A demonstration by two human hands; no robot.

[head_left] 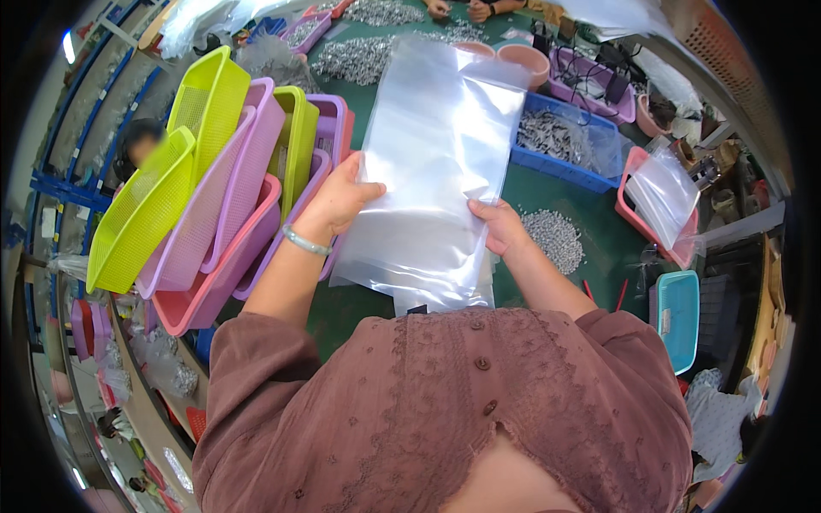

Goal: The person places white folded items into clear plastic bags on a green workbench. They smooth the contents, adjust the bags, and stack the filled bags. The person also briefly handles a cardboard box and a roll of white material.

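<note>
A thick, flat stack of large clear plastic bags is held up in front of me over the green table, its glossy surface reflecting light. My left hand grips the stack's left edge, thumb on top and fingers underneath; a pale bangle circles that wrist. On the opposite edge, my right hand pinches the bags the same way, its fingers partly hidden below. More clear plastic shows under the stack's near end, close to my body. Beside my right hand lies a heap of small silvery parts.
Lime-green, purple and pink baskets lean nested at left. To the right are a blue crate of metal pieces, a pink tray with clear bags and a turquoise basket. Another person's hands are at the far side, near metal heaps.
</note>
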